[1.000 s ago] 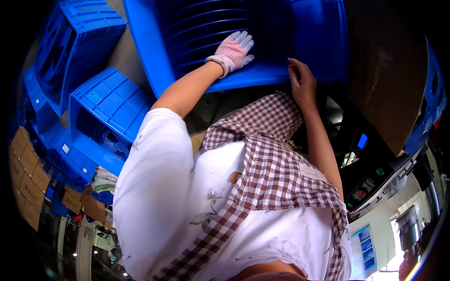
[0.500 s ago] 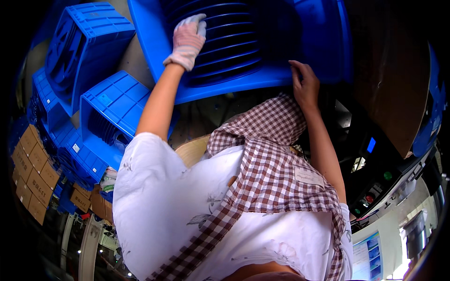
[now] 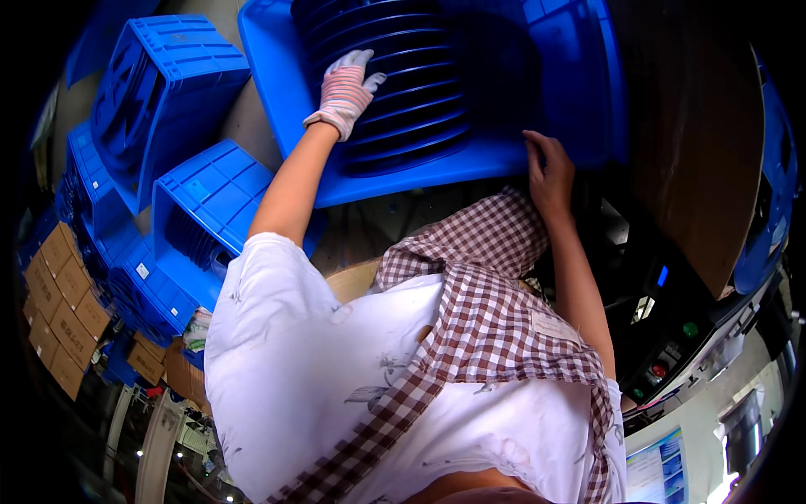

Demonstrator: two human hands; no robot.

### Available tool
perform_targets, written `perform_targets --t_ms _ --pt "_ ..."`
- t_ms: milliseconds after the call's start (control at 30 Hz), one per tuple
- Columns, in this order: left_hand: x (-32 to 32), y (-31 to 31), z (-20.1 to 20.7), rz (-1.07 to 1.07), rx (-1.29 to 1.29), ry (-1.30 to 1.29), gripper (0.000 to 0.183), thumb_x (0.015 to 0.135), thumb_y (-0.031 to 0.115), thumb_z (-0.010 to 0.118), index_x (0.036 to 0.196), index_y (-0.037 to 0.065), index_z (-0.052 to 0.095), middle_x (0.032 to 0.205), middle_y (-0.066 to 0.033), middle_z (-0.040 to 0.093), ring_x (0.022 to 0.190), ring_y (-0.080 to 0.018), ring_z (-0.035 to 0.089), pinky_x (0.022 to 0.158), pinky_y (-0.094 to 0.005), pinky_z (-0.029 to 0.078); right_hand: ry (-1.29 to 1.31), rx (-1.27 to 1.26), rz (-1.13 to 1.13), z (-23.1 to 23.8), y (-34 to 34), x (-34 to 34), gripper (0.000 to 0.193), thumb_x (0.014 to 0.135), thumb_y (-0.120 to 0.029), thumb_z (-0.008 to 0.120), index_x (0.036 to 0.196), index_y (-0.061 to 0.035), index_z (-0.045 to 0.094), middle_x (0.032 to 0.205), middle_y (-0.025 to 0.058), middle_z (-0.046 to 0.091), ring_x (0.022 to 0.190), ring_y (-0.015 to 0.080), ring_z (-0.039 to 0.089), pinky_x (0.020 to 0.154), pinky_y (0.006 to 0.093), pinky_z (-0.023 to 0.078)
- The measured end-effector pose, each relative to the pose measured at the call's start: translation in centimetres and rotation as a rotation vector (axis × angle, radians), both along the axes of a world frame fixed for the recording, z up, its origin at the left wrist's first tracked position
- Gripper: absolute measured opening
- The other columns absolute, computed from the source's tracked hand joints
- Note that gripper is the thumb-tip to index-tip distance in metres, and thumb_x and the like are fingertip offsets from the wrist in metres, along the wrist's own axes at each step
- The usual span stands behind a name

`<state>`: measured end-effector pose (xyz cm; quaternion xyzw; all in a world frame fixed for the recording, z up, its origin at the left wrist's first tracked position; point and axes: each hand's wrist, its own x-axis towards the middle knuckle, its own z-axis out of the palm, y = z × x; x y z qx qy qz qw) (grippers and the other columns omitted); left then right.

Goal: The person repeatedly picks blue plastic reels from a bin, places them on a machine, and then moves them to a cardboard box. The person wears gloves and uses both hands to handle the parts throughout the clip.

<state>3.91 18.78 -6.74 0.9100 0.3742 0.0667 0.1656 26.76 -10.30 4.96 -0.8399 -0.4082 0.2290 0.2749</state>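
Note:
A large blue plastic bin (image 3: pixel 537 160) lies in front of me, with a stack of dark blue round, plate-like pieces (image 3: pixel 411 113) along its left part. My left hand (image 3: pixel 346 92), in a white and pink striped glove, rests against the left edge of the stack. Its fingers are stretched out with the thumb apart, and I see nothing gripped in them. Bare and with fingers loosely apart, my right hand (image 3: pixel 552 176) is at the bin's near right rim. Nothing shows in it.
Several blue crates (image 3: pixel 214 189) stand to the left, some with dark round pieces inside. Beyond them are stacked cardboard boxes (image 3: pixel 63 307). On the right stands a dark machine panel with a red button (image 3: pixel 660 368), beside a large brown sheet (image 3: pixel 701 168).
My left hand has shifted slightly right along the stack, its thumb now standing out from the fingers. The whole view has tilted a little, so the bin sits lower in it.

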Motion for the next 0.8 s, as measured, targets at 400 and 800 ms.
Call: perform_targets --t_ms 400,800 --pt "1.6 5.5 1.0 -0.075 -0.117 0.262 0.037 0.088 0.014 0.061 0.125 0.013 0.057 0.114 -0.0171 0.066 0.108 -0.037 0.061 0.089 -0.0467 0.051 -0.109 0.113 0.011 0.3 0.4 0.0 0.02 0.093 -0.003 0.061 0.111 -0.009 0.068 0.102 0.0087 0.068 0.1 0.0241 0.065 0.084 0.033 0.053" --pt "13.1 -4.0 6.3 -0.262 -0.392 -0.053 0.063 0.078 -0.004 0.065 0.137 0.014 0.051 0.119 -0.0178 0.064 0.108 -0.036 0.063 0.093 -0.0439 0.052 -0.43 -0.114 0.157 -1.5 -0.6 6.4 0.015 0.09 -0.023 0.063 0.096 -0.0114 0.07 0.087 0.0071 0.068 0.088 0.0241 0.065 0.077 0.0364 0.053"
